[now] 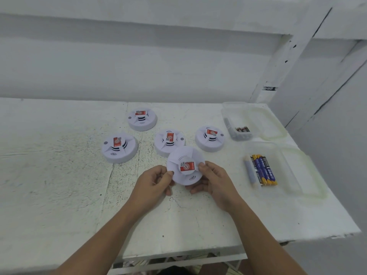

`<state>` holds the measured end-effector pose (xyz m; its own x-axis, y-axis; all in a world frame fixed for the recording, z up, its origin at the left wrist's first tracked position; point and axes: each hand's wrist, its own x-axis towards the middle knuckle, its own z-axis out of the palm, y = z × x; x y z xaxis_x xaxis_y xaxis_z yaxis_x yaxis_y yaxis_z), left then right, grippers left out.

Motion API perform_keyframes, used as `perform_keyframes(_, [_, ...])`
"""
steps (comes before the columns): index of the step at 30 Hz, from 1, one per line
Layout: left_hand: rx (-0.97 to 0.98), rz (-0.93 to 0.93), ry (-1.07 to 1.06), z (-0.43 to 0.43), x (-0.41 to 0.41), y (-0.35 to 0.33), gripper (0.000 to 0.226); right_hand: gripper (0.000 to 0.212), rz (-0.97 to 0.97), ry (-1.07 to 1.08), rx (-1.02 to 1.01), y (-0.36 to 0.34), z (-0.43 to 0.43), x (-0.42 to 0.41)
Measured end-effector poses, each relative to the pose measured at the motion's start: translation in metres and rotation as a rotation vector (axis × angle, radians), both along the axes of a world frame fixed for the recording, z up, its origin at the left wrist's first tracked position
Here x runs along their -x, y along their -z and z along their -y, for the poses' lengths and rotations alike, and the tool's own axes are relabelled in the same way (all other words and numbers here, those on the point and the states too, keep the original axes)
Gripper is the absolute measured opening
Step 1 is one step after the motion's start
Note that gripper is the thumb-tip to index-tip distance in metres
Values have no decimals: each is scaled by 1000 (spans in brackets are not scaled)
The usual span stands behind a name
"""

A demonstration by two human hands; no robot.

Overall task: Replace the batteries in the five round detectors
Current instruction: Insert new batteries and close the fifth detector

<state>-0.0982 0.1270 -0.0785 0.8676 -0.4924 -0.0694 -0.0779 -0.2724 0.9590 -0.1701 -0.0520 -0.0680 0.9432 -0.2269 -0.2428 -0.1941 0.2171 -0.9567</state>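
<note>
Left fingers: the left hand (pixel 156 180) curls shut on the rim of the held detector (pixel 185 168), thumb on top at its left edge.
Right fingers: the right hand (pixel 213 180) clamps the opposite rim, thumb over the top, the other fingers tucked underneath.
Held detector: raised just off the table (pixel 59 175), tilted toward the person, red label up.
Handling: looks like light, stiff plastic with a smooth, slippery shell; I judge the rim the safest hold, with a counter-twist between the hands to free the base.
Other detectors (pixel 119 147): four lie flat on the table beyond the hands, the middle one just behind the held one.
Near box (pixel 278 169): clear, open, holds blue-and-yellow batteries (pixel 263 169), to the right.
Far box (pixel 236 120): clear, holds a few dark batteries (pixel 242 129).
</note>
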Motion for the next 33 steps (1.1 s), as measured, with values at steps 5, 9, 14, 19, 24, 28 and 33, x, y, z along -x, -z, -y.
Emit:
perform_keyframes(5, [45,-40,1,-1,1,1,28,32,12,0,-3,0,-1,3])
perform_keyframes(9, [91,-87,-10,-1,2,3,29,30,20,-2,-4,0,-2,5])
perform_keyframes(14, [126,-129,1,-2,1,6,36,29,26,1,5,0,-3,7])
perform_keyframes(19, [185,-175,-12,-1,1,8,35,31,25,2,8,0,-2,7])
perform_keyframes(24, [208,-172,-17,0,2,10,36,31,29,-1,13,2,-1,6])
perform_keyframes(28, [168,-150,-15,-1,0,12,31,32,30,-9,12,2,-2,7])
perform_keyframes(33, [223,-170,-9,0,2,16,17,41,40,12,-31,2,0,7])
